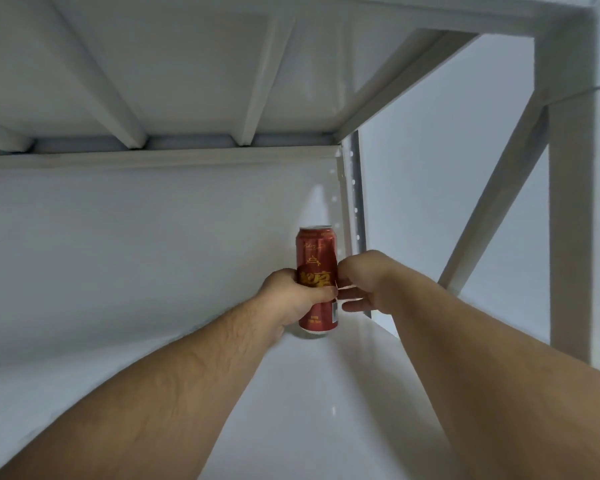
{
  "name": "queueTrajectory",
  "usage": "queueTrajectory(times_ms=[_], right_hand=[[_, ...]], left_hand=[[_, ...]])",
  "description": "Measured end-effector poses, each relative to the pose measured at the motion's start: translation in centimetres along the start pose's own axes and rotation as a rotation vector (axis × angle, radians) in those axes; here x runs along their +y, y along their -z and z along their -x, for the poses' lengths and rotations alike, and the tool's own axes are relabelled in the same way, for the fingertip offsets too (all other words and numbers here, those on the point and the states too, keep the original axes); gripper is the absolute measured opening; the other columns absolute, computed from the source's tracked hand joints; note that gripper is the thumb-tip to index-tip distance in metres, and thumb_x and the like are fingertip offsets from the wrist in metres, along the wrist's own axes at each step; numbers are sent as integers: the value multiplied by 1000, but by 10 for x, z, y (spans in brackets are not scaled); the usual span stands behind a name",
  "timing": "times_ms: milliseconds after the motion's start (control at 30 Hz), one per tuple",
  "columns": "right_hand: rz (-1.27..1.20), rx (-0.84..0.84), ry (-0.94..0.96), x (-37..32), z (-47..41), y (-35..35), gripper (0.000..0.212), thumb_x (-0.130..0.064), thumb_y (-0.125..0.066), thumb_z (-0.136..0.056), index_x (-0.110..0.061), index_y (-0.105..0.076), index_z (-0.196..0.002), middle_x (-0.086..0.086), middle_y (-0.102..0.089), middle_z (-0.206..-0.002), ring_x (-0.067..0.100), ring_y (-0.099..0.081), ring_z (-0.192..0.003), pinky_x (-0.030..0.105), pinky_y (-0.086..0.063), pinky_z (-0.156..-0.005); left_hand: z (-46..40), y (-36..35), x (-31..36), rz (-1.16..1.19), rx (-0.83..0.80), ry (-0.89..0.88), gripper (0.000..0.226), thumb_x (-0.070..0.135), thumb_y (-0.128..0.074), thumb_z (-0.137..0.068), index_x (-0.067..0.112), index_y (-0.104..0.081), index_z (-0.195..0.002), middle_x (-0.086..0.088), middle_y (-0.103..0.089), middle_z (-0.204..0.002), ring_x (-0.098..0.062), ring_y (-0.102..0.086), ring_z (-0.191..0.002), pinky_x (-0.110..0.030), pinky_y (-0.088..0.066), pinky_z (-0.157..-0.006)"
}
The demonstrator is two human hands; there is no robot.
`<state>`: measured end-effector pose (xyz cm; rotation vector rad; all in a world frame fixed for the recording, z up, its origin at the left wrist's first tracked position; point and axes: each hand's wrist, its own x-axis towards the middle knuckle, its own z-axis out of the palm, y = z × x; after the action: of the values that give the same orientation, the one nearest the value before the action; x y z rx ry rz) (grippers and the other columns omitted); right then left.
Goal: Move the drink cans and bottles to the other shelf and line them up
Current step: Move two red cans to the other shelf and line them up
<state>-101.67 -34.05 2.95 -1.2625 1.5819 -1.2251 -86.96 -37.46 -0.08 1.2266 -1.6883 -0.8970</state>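
A tall red drink can with gold lettering stands upright at the far right end of a white shelf board, close to the back wall. My left hand is wrapped around the can's lower half. My right hand is at the can's right side, fingertips touching it or nearly so, with fingers curled and partly spread. The can's base appears to rest on the shelf. No other cans or bottles show.
The white metal shelf above hangs low overhead with ribs underneath. A perforated upright post stands right behind the can. A second post and a diagonal brace are at the right.
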Motion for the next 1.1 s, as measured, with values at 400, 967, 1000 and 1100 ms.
queueTrajectory(times_ms=[400, 967, 1000, 1100], right_hand=[[-62, 97, 9, 19, -15, -2, 23, -5, -51, -96, -5, -71, -106, 13, -77, -100, 25, -75, -92, 37, -64, -80], [-69, 71, 27, 19, 6, -6, 16, -3, -46, -91, -4, -62, -94, 13, -62, -84, 24, -61, -80, 38, -57, -91], [-65, 70, 25, 19, 7, -6, 15, -4, -47, -92, -5, -62, -95, 12, -62, -85, 23, -61, -80, 39, -57, -93], [-12, 69, 31, 17, 13, -2, 14, -6, -48, -96, -8, -60, -89, 10, -60, -84, 21, -58, -78, 40, -56, -96]], left_hand=[[1, -16, -1, -52, 52, 12, 47, 22, -93, -73, 17, -70, -114, -2, -76, -107, -23, -74, -99, -43, -59, -97], [5, -28, 9, -284, 121, 27, 48, 39, -82, -85, 14, -66, -121, -5, -72, -110, -26, -68, -101, -31, -50, -82], [7, -28, 10, -282, 117, 35, 48, 38, -83, -84, 13, -65, -121, -5, -72, -109, -26, -68, -100, -31, -50, -81], [16, -25, 13, -332, 63, 44, 49, 38, -82, -85, 12, -62, -120, 3, -66, -95, -20, -63, -93, -29, -48, -80]])
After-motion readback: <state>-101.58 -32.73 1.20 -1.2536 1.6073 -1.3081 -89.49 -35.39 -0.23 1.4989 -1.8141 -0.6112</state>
